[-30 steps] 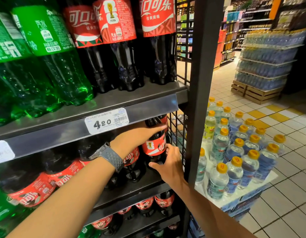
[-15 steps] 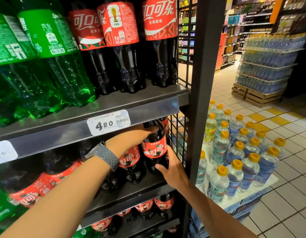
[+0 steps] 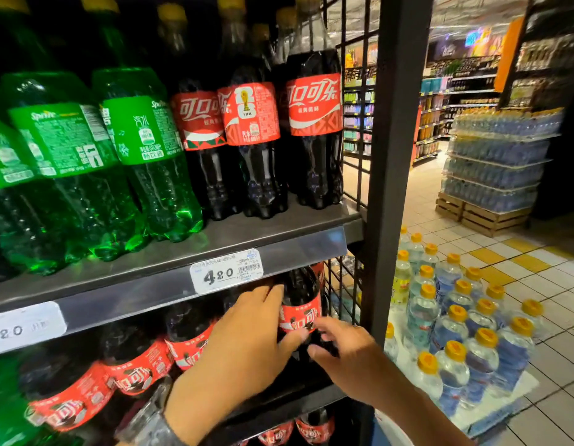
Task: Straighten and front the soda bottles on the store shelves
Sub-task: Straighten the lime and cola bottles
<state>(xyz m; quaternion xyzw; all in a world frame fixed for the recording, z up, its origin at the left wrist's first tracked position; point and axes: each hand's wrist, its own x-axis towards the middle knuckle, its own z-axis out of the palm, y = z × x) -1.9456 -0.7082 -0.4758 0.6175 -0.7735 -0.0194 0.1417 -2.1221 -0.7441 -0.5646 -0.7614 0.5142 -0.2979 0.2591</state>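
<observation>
Two hands meet at one cola bottle, 6 o'clock: my left hand clasps it, my right hand is too blurred to tell. Leaning colas at 8 o'clock wait, so most work seems left.

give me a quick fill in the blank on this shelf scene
The price tag reads ____.
On the upper shelf, the green bottles stand ____ of the cola bottles.
The left hand grips a cola bottle at the ____ end of its row.
Missing words: 4.20; left; right.
</observation>
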